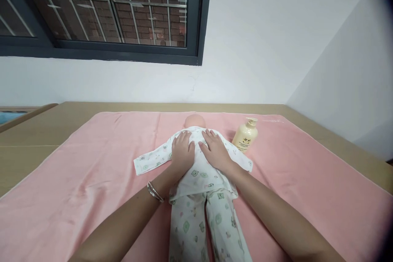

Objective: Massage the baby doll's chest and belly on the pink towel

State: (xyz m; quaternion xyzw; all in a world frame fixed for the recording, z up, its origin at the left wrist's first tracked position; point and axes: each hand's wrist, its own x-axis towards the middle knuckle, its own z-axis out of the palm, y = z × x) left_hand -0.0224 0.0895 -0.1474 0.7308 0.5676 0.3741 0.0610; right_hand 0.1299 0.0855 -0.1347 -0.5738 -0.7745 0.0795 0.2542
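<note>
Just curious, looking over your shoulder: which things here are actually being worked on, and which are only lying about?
In hand:
left hand and right hand, flat on the doll
pink towel under it

Lying about:
lotion bottle, untouched
window

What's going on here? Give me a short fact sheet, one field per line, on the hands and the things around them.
Left hand: left hand lies flat, palm down, on the doll's back
Right hand: right hand lies flat beside it, fingers spread
Doll: baby doll lies face down in printed pyjamas, head away from the person
Wrist: bracelet on the left wrist
Bottle: cream pump bottle stands upright to the right of the doll
Surface: pink towel spread over a tan table
Background: barred window in a white wall
</note>
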